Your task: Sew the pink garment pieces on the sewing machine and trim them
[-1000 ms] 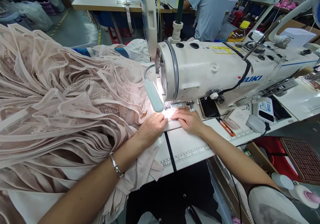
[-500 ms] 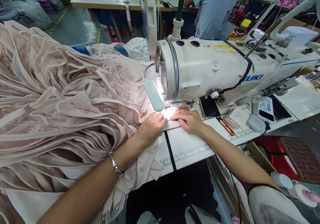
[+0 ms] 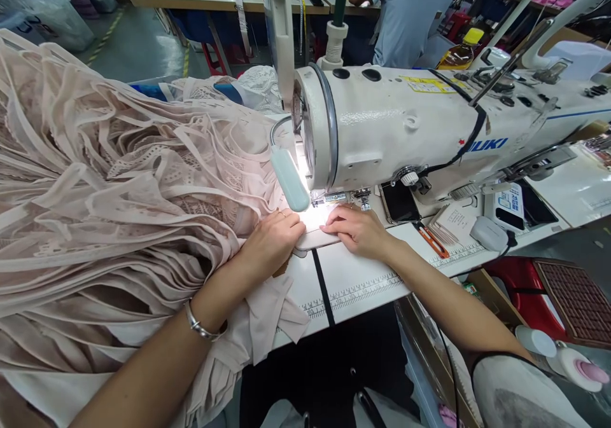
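The white sewing machine (image 3: 382,129) stands in front of me, and a small pale green lamp (image 3: 290,180) lights its needle area. Under the presser foot lies a pale pink fabric piece (image 3: 316,217), washed out by the glare. My left hand (image 3: 273,240) is closed, with its curled fingers on the left side of this fabric. On the other side, my right hand (image 3: 359,229) pinches the fabric's edge between thumb and fingers, close to the foot. A large heap of pale pink lace-trimmed garments (image 3: 119,186) spreads left of the machine, against my left forearm.
Right of my hand lie a phone (image 3: 400,200), orange snips (image 3: 432,240), a stack of cards (image 3: 451,223) and a white case (image 3: 489,232). A printed ruler (image 3: 367,288) runs along the table's front edge. Beyond the machine a person in blue (image 3: 403,18) works.
My left hand has slid left and slightly down, away from the right hand, baring more of the machine bed between them. The right hand has hardly moved.
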### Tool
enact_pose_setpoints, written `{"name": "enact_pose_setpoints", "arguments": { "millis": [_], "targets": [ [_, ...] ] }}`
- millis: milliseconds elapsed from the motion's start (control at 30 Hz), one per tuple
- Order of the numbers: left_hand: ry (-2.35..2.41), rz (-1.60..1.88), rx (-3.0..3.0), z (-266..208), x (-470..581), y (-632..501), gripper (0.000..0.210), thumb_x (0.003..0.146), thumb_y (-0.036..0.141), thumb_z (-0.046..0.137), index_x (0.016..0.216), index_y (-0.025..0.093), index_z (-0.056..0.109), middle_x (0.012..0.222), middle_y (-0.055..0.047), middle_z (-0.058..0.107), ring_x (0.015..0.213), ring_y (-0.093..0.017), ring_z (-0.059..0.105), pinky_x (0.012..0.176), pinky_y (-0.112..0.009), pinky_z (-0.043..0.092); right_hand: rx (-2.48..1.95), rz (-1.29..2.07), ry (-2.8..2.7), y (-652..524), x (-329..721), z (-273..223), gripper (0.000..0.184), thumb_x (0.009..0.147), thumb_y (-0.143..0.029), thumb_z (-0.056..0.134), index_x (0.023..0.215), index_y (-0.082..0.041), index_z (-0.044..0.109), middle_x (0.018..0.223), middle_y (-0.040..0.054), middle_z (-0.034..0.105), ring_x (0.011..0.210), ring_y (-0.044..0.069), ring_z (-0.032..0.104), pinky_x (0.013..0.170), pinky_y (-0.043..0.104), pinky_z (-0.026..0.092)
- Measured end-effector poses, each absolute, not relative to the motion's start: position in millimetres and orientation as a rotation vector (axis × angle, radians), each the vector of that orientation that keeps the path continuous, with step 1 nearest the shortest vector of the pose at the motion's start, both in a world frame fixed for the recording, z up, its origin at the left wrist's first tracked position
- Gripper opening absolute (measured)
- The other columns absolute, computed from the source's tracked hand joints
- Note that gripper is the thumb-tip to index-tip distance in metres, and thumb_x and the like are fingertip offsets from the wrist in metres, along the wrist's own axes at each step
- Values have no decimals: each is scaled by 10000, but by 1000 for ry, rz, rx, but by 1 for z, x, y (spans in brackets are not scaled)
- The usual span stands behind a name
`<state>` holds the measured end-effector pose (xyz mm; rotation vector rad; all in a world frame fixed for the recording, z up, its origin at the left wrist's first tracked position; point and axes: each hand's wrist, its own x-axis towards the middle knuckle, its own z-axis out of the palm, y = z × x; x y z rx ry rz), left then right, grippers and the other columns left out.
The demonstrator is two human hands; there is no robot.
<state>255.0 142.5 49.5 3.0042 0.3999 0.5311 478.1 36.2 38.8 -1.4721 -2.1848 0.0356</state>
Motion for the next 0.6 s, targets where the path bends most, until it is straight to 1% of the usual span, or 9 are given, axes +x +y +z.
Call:
{"name": "enact_pose_setpoints", "arguments": {
  "millis": [67, 100, 133, 200, 267, 300, 367, 433, 600],
  "targets": [
    [391, 526, 3040, 52, 255, 141, 229, 969, 110, 469, 903, 164, 682, 784, -50, 616, 764, -195, 558, 680, -307, 445, -1482, 8, -2204, 36, 477, 40, 310, 932, -86, 490, 939, -234, 763, 955, 19, 718, 883, 156, 612, 574, 266, 396],
    [384, 523, 3049, 52, 256, 140, 233, 969, 104, 460, 947, 164, 684, 823, -60, 631, 792, -202, 572, 694, -313, 456, -1482, -8, -2211, 36, 477, 40, 306, 930, -84, 495, 942, -232, 762, 948, 22, 715, 891, 161, 608, 565, 268, 385],
    [372, 518, 3052, 50, 256, 139, 241, 967, 95, 450, 980, 161, 682, 890, -77, 653, 836, -211, 588, 717, -324, 472, -1478, -19, -2215, 36, 476, 41, 302, 928, -82, 499, 941, -229, 762, 942, 26, 712, 903, 168, 604, 562, 269, 379],
    [340, 516, 3034, 46, 257, 138, 253, 958, 71, 433, 1020, 141, 669, 1099, -130, 672, 966, -237, 610, 800, -361, 506, -1455, -8, -2216, 36, 476, 41, 302, 926, -74, 497, 938, -220, 761, 940, 32, 708, 912, 172, 601, 569, 268, 390],
    [320, 525, 2993, 41, 256, 137, 282, 947, 44, 417, 1100, 114, 643, 1293, -172, 627, 1105, -261, 602, 906, -406, 516, -1420, 31, -2204, 36, 477, 42, 318, 922, -60, 482, 931, -214, 760, 946, 34, 706, 891, 166, 602, 598, 265, 423],
    [321, 529, 2973, 39, 256, 137, 302, 945, 38, 411, 1148, 104, 625, 1349, -182, 603, 1156, -270, 592, 947, -424, 513, -1399, 54, -2201, 36, 478, 42, 325, 921, -57, 475, 926, -213, 760, 945, 35, 704, 881, 164, 602, 619, 265, 442],
    [323, 511, 2944, 37, 255, 137, 326, 951, 46, 407, 1206, 102, 601, 1378, -181, 596, 1207, -278, 585, 987, -442, 510, -1364, 83, -2199, 37, 480, 42, 330, 926, -60, 473, 911, -215, 764, 925, 37, 698, 868, 165, 601, 664, 272, 473],
    [323, 471, 2923, 39, 255, 137, 315, 960, 72, 411, 1203, 114, 607, 1363, -169, 615, 1213, -284, 593, 992, -453, 517, -1351, 95, -2206, 36, 482, 41, 324, 931, -69, 485, 914, -223, 770, 914, 40, 691, 866, 169, 603, 693, 278, 490],
    [385, 403, 2868, 44, 257, 139, 303, 966, 98, 398, 1146, 138, 638, 1339, -155, 637, 1192, -286, 615, 1002, -466, 514, -1460, 71, -2227, 36, 484, 36, 350, 919, -63, 504, 997, -266, 778, 1103, 42, 705, 926, 177, 627, 740, 293, 514]
  ]
}}
